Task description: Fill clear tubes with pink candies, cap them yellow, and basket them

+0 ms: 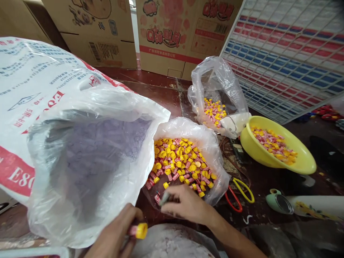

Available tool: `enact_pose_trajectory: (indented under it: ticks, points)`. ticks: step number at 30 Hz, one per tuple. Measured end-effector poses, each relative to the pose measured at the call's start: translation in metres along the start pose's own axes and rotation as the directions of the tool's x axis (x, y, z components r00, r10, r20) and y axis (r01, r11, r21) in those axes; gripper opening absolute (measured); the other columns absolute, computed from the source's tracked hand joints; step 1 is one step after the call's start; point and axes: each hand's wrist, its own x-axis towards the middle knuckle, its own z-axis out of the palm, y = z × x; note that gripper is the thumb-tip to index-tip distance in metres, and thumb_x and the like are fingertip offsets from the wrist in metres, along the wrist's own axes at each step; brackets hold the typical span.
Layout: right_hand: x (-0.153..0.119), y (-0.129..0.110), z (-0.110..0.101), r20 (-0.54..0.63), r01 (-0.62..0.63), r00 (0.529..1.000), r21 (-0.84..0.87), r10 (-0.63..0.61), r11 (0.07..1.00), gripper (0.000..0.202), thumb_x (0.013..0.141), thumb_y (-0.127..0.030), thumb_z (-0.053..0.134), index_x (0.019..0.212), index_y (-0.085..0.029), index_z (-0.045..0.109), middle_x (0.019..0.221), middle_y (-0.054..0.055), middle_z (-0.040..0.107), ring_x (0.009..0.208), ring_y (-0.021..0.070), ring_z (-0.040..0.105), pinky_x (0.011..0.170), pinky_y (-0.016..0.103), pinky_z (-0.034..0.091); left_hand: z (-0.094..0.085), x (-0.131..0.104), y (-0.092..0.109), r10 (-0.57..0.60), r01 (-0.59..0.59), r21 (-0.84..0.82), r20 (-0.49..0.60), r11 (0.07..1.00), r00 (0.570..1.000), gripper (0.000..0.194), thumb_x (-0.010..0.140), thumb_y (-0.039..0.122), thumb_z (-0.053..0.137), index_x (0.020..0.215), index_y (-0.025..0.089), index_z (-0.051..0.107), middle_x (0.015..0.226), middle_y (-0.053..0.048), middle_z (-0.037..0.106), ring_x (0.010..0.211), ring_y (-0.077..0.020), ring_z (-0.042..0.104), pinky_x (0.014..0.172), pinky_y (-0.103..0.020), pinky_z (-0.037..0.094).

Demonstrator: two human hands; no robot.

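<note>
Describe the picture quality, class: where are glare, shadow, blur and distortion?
Head view: pale glare streaks the clear bag at the back; head view: the white sack is shadowed inside, its purplish tubes hazy and soft-edged; head view: the right grip looks slightly smeared, perhaps by motion; head view: the yellow bowl looks stretched sideways, probably lens distortion.

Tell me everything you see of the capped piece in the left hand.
The capped piece is small, with a pinkish body and a round, plastic-looking yellow cap. It lies roughly sideways, its cap toward the picture's right and protruding from the left hand, which hides much of the body. The white sack is to its left.
</note>
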Motion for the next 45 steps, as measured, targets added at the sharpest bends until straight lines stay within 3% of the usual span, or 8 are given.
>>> enact_pose_trajectory:
  ticks: [4,9,14,19,23,28,34,45]
  points:
    - [0.017,-0.003,-0.010,-0.331,0.028,0.911,-0.543,-0.245,0.839,0.014,0.097,-0.020,0.062,0.083,-0.020,0.065,0.084,0.002,0.068,0.074,0.0168,0.060,0.068,0.027,0.042,-0.040,0.004,-0.052,-0.116,0.220,0.474,-0.239,0.852,0.964,0.037,0.082,0.015,0.045,0.115,0.021,0.060,0.100,-0.011,0.075,0.085,-0.0301,0.073,0.069,-0.036,0.053]
    - [0.042,-0.006,0.015,-0.013,0.136,0.960,-0.852,-0.279,0.506,0.021,0.096,-0.008,0.055,0.105,-0.023,0.066,0.107,0.006,0.067,0.086,0.0189,0.066,0.067,0.026,0.045,-0.063,0.013,-0.059,-0.073,0.230,0.880,-0.220,0.415,0.973,0.043,0.097,0.009,0.031,0.122,0.012,0.066,0.100,-0.019,0.071,0.085,-0.0336,0.070,0.061,-0.037,0.049]
    - [0.047,0.005,0.025,-0.011,0.101,0.969,-0.894,-0.245,0.437,0.022,0.095,-0.008,0.055,0.107,-0.024,0.065,0.103,0.006,0.066,0.077,0.0177,0.065,0.061,0.026,0.042,-0.055,0.018,-0.057,-0.054,0.270,0.883,-0.270,0.384,0.961,0.044,0.096,0.006,0.029,0.099,0.011,0.073,0.085,-0.017,0.071,0.088,-0.0381,0.066,0.063,-0.039,0.047]
    - [0.030,0.007,0.009,-0.192,0.061,0.941,-0.710,-0.277,0.701,0.014,0.094,-0.010,0.060,0.086,-0.020,0.064,0.091,0.003,0.067,0.075,0.0160,0.062,0.063,0.025,0.040,-0.059,0.017,-0.077,-0.015,0.189,0.708,-0.244,0.681,0.970,0.039,0.093,0.010,0.040,0.114,0.016,0.072,0.104,-0.016,0.079,0.099,-0.0325,0.071,0.085,-0.041,0.054]
    - [0.015,-0.010,0.006,-0.315,0.118,0.939,-0.093,-0.141,0.989,0.013,0.089,-0.023,0.072,0.081,-0.019,0.062,0.082,0.001,0.069,0.075,0.0165,0.063,0.069,0.026,0.047,-0.054,0.013,-0.059,-0.195,0.215,0.015,-0.355,0.977,0.914,0.044,0.088,0.043,0.067,0.129,0.027,0.067,0.118,-0.006,0.080,0.104,-0.0276,0.074,0.087,-0.033,0.059]
    - [0.001,-0.031,0.015,-0.101,0.070,0.995,0.479,-0.025,0.875,0.023,0.083,-0.037,0.081,0.089,-0.018,0.069,0.085,0.001,0.075,0.075,0.0156,0.067,0.068,0.024,0.052,-0.031,0.020,-0.016,-0.446,0.144,-0.711,-0.258,0.689,0.857,0.046,0.073,0.051,0.086,0.109,0.024,0.076,0.105,-0.008,0.084,0.099,-0.0256,0.077,0.083,-0.029,0.062]
    - [-0.001,-0.029,0.022,-0.039,0.017,0.999,0.631,0.009,0.775,0.039,0.074,-0.049,0.087,0.087,-0.017,0.069,0.075,0.000,0.072,0.061,0.0123,0.062,0.058,0.023,0.052,-0.002,0.026,0.008,-0.531,0.030,-0.953,-0.142,0.302,0.836,0.038,0.064,0.044,0.094,0.093,0.026,0.078,0.103,-0.003,0.083,0.099,-0.0207,0.077,0.087,-0.023,0.061]
    - [0.007,-0.011,0.017,0.091,-0.126,0.991,0.457,0.095,0.881,0.046,0.071,-0.053,0.088,0.071,-0.019,0.057,0.049,-0.010,0.049,0.042,0.0062,0.041,0.039,0.018,0.028,0.013,0.011,0.025,-0.483,0.309,-0.821,0.046,0.481,0.874,0.043,0.064,0.052,0.091,0.091,0.021,0.080,0.066,-0.001,0.075,0.059,-0.0139,0.065,0.056,-0.020,0.052]
